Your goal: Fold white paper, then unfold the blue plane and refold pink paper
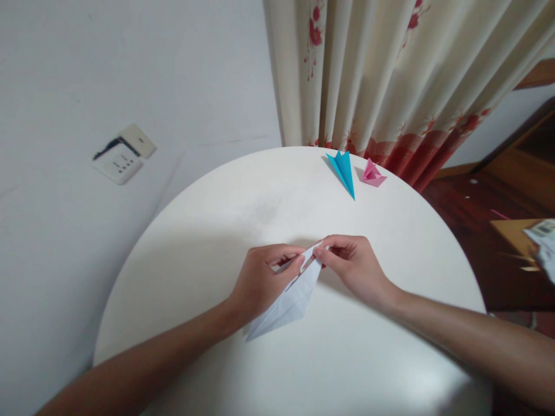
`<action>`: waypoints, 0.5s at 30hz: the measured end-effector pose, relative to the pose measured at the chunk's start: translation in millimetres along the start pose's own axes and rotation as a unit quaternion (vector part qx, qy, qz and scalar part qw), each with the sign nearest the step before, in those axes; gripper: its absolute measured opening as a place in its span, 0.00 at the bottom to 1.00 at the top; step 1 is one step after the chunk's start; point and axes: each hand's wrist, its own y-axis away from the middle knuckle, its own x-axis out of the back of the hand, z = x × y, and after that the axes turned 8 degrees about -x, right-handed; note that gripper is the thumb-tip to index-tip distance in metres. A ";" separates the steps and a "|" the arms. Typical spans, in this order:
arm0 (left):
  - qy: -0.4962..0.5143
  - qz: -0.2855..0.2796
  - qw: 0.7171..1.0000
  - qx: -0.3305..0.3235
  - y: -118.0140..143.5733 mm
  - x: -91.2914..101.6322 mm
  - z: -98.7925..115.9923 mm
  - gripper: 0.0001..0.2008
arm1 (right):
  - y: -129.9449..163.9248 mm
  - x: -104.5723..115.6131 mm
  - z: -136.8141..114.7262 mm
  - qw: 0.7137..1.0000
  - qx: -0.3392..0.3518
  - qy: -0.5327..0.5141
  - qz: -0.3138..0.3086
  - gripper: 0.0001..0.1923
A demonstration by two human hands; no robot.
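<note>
Both hands, left [260, 280] and right [353, 266], are pinching the top flaps of a white paper fold [288, 300] just above the table [195, 231], steadying it, with finished folds, blue [343, 170] and pink [372, 173], lying well apart

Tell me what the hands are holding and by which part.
Both hands hold one folded white paper piece. The left hand and the right hand pinch its upper end between fingertips; its pointed lower tip hangs free toward the round white table.
</note>
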 end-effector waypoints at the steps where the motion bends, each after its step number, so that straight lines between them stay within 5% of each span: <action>1: -0.002 0.000 1.000 -0.003 0.1 -0.4 -0.6 0.09 | -0.2 -0.1 -0.1 1.000 -0.002 0.001 -0.001 0.13; 9: 0.036 0.010 0.999 0.030 -2.6 2.2 0.1 0.10 | 0.5 -2.1 1.2 1.000 -0.007 0.001 -0.010 0.14; 15: 0.223 -0.078 0.961 0.144 -9.5 7.2 -4.7 0.16 | -0.1 -1.6 4.7 1.000 0.006 0.001 -0.024 0.13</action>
